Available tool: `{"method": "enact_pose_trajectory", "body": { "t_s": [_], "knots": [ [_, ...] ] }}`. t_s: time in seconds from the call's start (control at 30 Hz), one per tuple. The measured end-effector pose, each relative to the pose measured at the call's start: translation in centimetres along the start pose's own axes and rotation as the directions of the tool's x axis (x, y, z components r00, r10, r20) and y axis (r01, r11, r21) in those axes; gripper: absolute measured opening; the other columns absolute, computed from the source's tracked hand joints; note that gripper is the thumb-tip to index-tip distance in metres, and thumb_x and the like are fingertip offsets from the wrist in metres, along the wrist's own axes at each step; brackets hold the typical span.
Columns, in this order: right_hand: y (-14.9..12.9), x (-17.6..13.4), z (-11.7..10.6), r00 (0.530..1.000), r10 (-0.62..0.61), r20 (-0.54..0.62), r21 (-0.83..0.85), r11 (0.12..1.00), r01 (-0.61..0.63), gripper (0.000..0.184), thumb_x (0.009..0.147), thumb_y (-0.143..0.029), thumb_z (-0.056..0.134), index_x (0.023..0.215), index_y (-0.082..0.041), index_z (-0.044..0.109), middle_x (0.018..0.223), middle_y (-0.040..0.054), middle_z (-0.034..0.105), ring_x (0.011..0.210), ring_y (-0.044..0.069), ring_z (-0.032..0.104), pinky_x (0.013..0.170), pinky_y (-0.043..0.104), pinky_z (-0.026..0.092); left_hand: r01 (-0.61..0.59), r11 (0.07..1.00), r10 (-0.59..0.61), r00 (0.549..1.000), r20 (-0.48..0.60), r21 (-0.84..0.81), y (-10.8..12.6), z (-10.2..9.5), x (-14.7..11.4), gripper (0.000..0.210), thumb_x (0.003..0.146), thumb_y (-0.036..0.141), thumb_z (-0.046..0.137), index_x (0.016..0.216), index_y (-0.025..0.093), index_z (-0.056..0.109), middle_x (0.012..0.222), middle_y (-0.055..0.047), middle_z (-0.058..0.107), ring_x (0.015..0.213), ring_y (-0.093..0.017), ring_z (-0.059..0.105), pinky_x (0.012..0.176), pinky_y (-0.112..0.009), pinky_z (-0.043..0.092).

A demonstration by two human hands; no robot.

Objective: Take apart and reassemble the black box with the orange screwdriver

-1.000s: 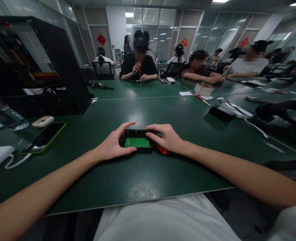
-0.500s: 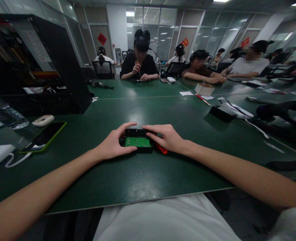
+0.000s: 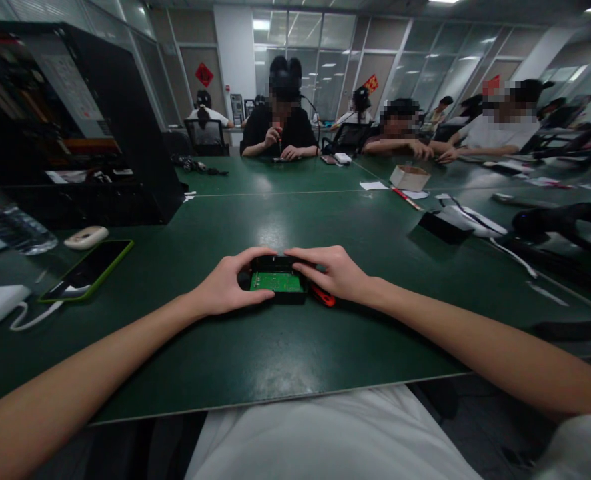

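Note:
A small black plastic case rests on the green table in front of me, with a green circuit board lying in it. My left hand grips the case from the left, thumb along the near edge and fingers round the far side. At the far right corner, my right hand pinches the raised black back wall between thumb and fingers. Partly under my right hand lies a red and black object, its kind hidden.
Left on the table are a green-edged phone, a white earbud-like case, a clear bottle and a large black cabinet. Cables and a small box lie to the right. Co-workers sit across the table, one holding a screwdriver.
My hands and the case stay almost still. Across the table, a co-worker at the right has shifted their arms.

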State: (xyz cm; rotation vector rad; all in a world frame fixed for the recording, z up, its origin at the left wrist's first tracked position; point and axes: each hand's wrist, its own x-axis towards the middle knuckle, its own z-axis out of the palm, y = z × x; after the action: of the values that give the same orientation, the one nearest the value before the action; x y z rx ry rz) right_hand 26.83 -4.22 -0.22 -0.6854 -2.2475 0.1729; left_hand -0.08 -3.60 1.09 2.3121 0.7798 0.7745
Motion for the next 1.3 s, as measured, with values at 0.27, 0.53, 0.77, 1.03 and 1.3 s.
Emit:
{"method": "enact_pose_trajectory", "body": {
  "t_s": [0.27, 0.53, 0.77, 1.03, 1.3],
  "knots": [
    [0.5, -0.1, -0.1, 0.998, -0.05, 0.024, -0.05, 0.997, 0.051, 0.035, 0.102, -0.027, 0.054, 0.132, -0.015, 0.066, 0.115, 0.0088, 0.076, 0.093, 0.017, 0.075, 0.082, 0.025, 0.058, -0.044, 0.998, 0.044, 0.999, -0.009, 0.054, -0.4, 0.0, -0.1, 0.064, 0.082, 0.041, 0.08, 0.138, 0.021, 0.056, 0.128, -0.009, 0.067, 0.113, -0.026, 0.067, 0.095, -0.035, 0.055],
    [1.1, -0.3, 0.0, 0.998, -0.016, 0.063, -0.071, 0.997, 0.02, 0.039, 0.103, -0.031, 0.051, 0.137, -0.017, 0.061, 0.119, 0.0096, 0.075, 0.095, 0.018, 0.075, 0.082, 0.026, 0.057, -0.029, 0.999, 0.03, 0.999, -0.028, 0.02, -1.2, -0.1, 0.3, 0.063, 0.081, 0.043, 0.081, 0.135, 0.019, 0.057, 0.126, -0.01, 0.068, 0.109, -0.026, 0.068, 0.094, -0.036, 0.055],
    [1.0, -0.3, -0.2, 0.995, -0.036, 0.093, -0.075, 0.996, 0.043, 0.041, 0.104, -0.029, 0.047, 0.14, -0.014, 0.058, 0.121, 0.0117, 0.074, 0.096, 0.018, 0.074, 0.085, 0.027, 0.056, -0.042, 0.999, 0.042, 0.999, -0.014, -0.008, -1.2, -0.1, 0.2, 0.065, 0.08, 0.041, 0.082, 0.136, 0.02, 0.056, 0.125, -0.009, 0.068, 0.106, -0.026, 0.069, 0.092, -0.035, 0.056],
    [1.3, -0.3, -0.4, 0.99, -0.085, 0.111, -0.107, 0.99, 0.097, 0.041, 0.104, -0.027, 0.046, 0.141, -0.013, 0.054, 0.114, 0.012, 0.074, 0.09, 0.017, 0.072, 0.081, 0.028, 0.055, -0.036, 0.999, 0.036, 0.999, -0.016, -0.02, -1.3, -0.3, 0.3, 0.066, 0.078, 0.042, 0.083, 0.135, 0.02, 0.058, 0.126, -0.011, 0.068, 0.108, -0.027, 0.069, 0.094, -0.038, 0.056],
    [1.5, -0.5, -1.0, 0.974, -0.156, 0.162, -0.202, 0.961, 0.187, 0.042, 0.105, -0.027, 0.043, 0.144, -0.015, 0.051, 0.104, 0.0115, 0.074, 0.085, 0.017, 0.069, 0.075, 0.028, 0.053, -0.047, 0.999, 0.047, 0.999, 0.019, 0.025, -1.3, -0.3, 0.3, 0.062, 0.08, 0.044, 0.081, 0.132, 0.019, 0.061, 0.124, -0.011, 0.07, 0.11, -0.028, 0.068, 0.094, -0.038, 0.055]
  ]
}}
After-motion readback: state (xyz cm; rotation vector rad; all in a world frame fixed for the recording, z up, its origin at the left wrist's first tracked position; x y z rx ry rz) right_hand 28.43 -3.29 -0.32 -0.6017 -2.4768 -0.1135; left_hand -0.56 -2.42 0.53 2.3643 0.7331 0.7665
